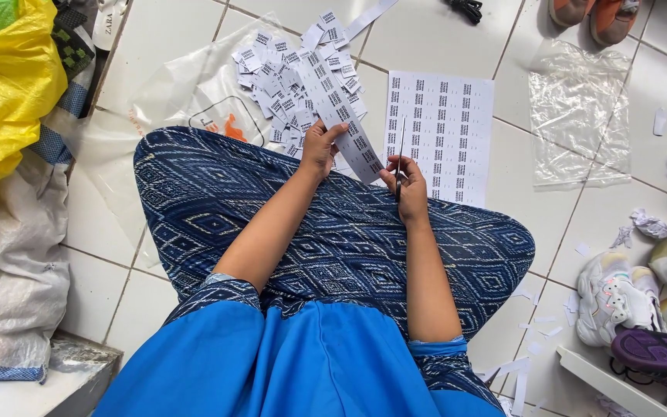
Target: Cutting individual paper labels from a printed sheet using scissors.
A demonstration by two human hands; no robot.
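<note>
I sit cross-legged on a white tiled floor, my legs in blue patterned cloth. My left hand [320, 147] holds a long white strip of printed labels [349, 127] that runs up and left. My right hand [407, 184] is closed on a pair of scissors [401, 158], whose thin blades point up beside the strip. Just beyond my hands lies a white sheet of printed labels [440, 135], uncut. A heap of cut label pieces [291, 73] lies on a clear plastic bag [187, 93] to the upper left.
A yellow plastic bag [5, 85] and a white woven sack [17, 262] sit at the left. A crumpled clear plastic sheet [580, 116] lies at the upper right. Several shoes [642, 309] crowd the right edge, with paper scraps [534, 324] scattered nearby.
</note>
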